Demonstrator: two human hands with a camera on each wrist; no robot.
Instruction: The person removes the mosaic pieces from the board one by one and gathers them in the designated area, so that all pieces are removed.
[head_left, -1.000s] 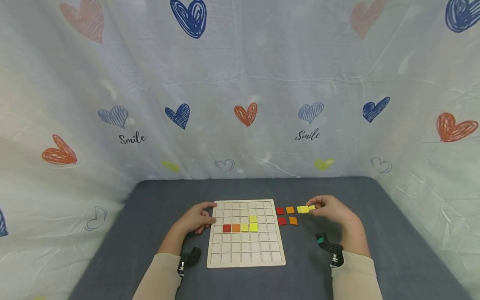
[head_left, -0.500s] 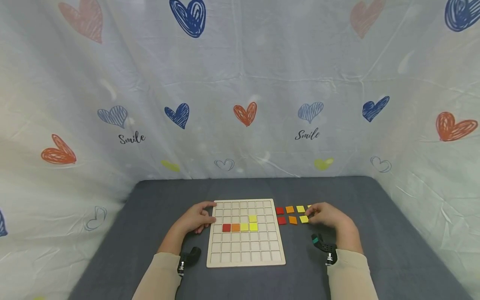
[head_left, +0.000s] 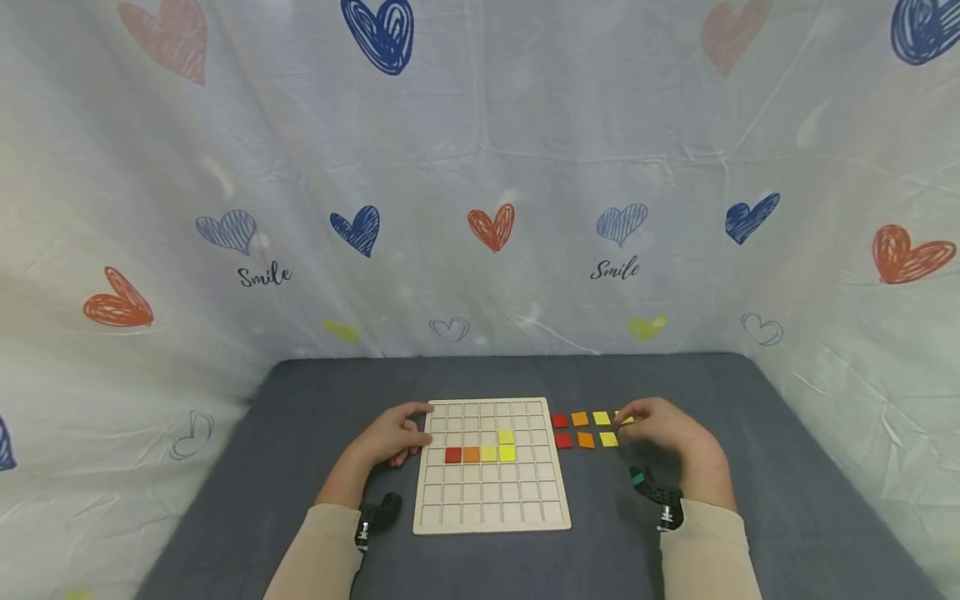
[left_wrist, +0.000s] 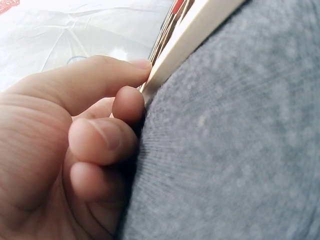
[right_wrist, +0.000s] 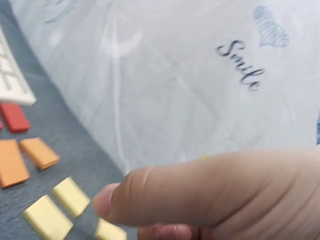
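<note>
In the head view my left hand (head_left: pixel 390 435) holds the left edge of a pale wooden grid board (head_left: pixel 491 514). The left wrist view shows the thumb tip on the board's rim (left_wrist: pixel 175 59), the other fingers curled at its side. On the board lie a red tile (head_left: pixel 453 456), an orange tile (head_left: pixel 471 456) and several yellow tiles (head_left: pixel 507 454). To the right, my right hand (head_left: pixel 663 425) has its thumb and index finger about a yellow tile (right_wrist: pixel 111 231), partly hidden by them.
Between board and right hand lie two red tiles (head_left: pixel 564 441), two orange tiles (head_left: pixel 586 440) and two further yellow tiles (head_left: pixel 608 439), in two rows. All stand on a grey cloth-covered table (head_left: pixel 330 400). A white curtain (head_left: pixel 420 167) printed with hearts hangs behind.
The yellow tiles, bunched together at my right fingers a second ago, now lie apart, one in the near row. My right hand has moved from there back to the far tile. My left hand stays.
</note>
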